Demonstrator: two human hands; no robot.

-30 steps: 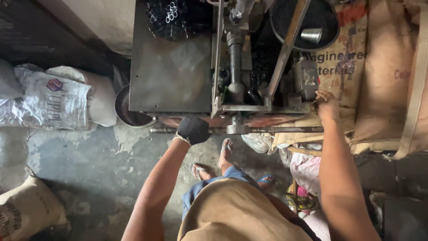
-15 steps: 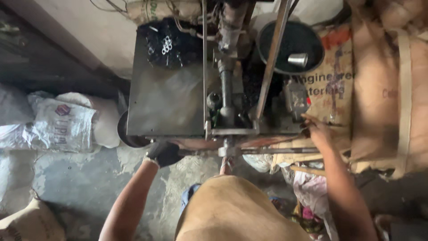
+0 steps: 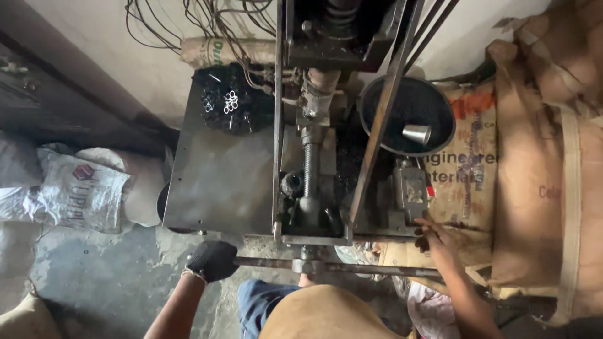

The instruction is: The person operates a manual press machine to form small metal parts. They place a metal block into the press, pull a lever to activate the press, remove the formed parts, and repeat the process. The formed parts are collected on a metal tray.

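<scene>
Black-gloved left hand [image 3: 212,260] clenched round end of bar [image 3: 339,267]. Right hand [image 3: 434,242] on bar's other end, fingers touching grey box [image 3: 411,191]; grip unclear.

A stained grey concrete floor [image 3: 94,276] fills the lower left of the frame. A dirty whitish plastered wall [image 3: 113,56] runs across the top. Dim, flat light.

Black knit glove on the left grip [image 3: 212,260], bare right grip [image 3: 438,242], blue trousers, tan apron.
</scene>
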